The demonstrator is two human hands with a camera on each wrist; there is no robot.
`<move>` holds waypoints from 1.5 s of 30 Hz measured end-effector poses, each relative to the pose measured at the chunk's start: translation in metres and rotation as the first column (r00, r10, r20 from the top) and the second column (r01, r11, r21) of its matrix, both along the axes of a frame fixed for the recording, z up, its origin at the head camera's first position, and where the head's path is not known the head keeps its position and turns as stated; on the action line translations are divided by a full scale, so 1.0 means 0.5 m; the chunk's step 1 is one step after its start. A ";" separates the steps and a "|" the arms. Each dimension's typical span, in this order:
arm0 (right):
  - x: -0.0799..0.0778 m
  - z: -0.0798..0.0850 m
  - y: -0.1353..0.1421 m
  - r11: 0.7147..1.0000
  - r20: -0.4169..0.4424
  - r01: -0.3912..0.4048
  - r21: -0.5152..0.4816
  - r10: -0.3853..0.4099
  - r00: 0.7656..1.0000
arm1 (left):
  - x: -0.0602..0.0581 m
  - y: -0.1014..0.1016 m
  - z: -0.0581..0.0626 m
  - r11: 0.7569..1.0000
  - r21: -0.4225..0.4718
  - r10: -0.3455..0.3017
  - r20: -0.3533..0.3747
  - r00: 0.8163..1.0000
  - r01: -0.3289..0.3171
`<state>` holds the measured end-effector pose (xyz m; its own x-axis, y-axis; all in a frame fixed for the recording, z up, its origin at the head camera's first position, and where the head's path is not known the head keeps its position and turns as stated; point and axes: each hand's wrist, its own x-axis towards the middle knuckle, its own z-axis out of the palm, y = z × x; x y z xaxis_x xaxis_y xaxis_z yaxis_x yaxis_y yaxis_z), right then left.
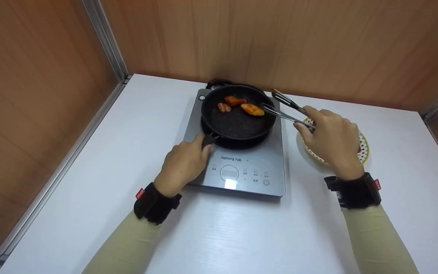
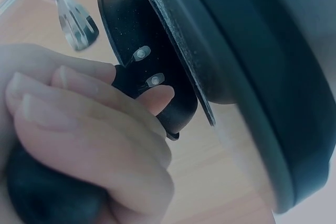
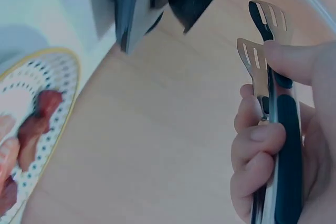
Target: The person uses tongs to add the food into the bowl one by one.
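My left hand (image 1: 184, 161) grips the handle of a black frying pan (image 1: 238, 127) over an induction cooker (image 1: 272, 163). In the pan lie a reddish-brown piece shaped like a drumstick (image 1: 235, 101), a small brown piece (image 1: 224, 107) and an orange-yellow piece (image 1: 253, 109). My right hand (image 1: 333, 137) holds metal tongs (image 1: 285, 115) with slotted ends and dark grips. Their ends stand apart, one by the orange-yellow piece and the other above the pan's right rim; whether they touch food I cannot tell. In the left wrist view, curled fingers wrap the pan handle (image 2: 58, 192).
Under my right hand stands a yellow-rimmed plate (image 1: 363, 150) with a dotted pattern. In the right wrist view, it holds several reddish-brown food pieces (image 3: 34, 132). Everything rests on a white table (image 1: 219, 236), with wood-patterned panels (image 1: 299, 45) behind and at both sides.
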<state>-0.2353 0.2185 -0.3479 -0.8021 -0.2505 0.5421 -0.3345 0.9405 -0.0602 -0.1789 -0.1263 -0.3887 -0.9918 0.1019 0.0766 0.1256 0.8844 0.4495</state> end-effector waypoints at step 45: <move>0.067 -0.018 0.350 0.979 0.630 0.199 0.049 -0.184 0.754 | -0.002 -0.005 0.002 1.000 0.004 -0.007 0.010 1.000 0.007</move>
